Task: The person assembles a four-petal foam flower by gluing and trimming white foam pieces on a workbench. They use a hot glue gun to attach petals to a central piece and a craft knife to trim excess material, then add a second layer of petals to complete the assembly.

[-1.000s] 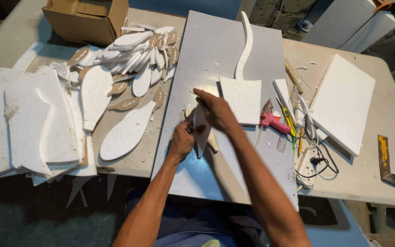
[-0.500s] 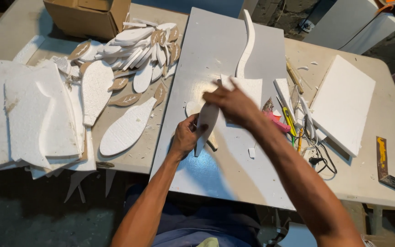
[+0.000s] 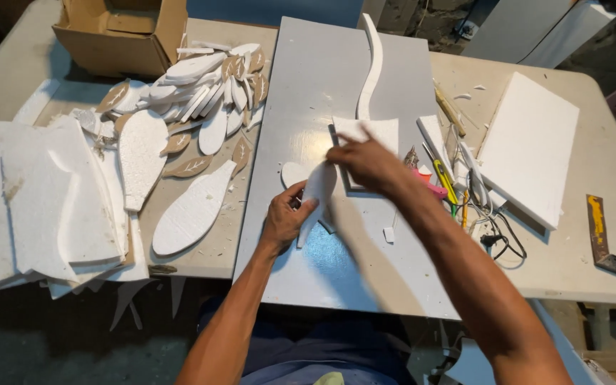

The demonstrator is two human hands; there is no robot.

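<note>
My left hand (image 3: 284, 217) grips a white leaf-shaped foam piece (image 3: 316, 192) over a grey board (image 3: 322, 93). Its lower end sits in my left fingers. My right hand (image 3: 366, 161) pinches the piece's upper end. Just behind my right hand a square white foam piece (image 3: 376, 130) lies on the board. A small oval foam cutout (image 3: 292, 172) lies beside the held piece. A long wavy foam strip (image 3: 371, 68) runs up the board.
Left of the board lie a pile of foam leaf cutouts (image 3: 194, 93), a large foam leaf (image 3: 194, 208) and stacked foam offcuts (image 3: 44, 199). A cardboard box (image 3: 119, 36) stands at the back. To the right lie a pink cutter (image 3: 429, 182), cables (image 3: 493, 228) and foam sheets (image 3: 529, 146).
My right hand has moved from the piece's middle up to its upper end. The foam piece is now tilted more upright between both hands.
</note>
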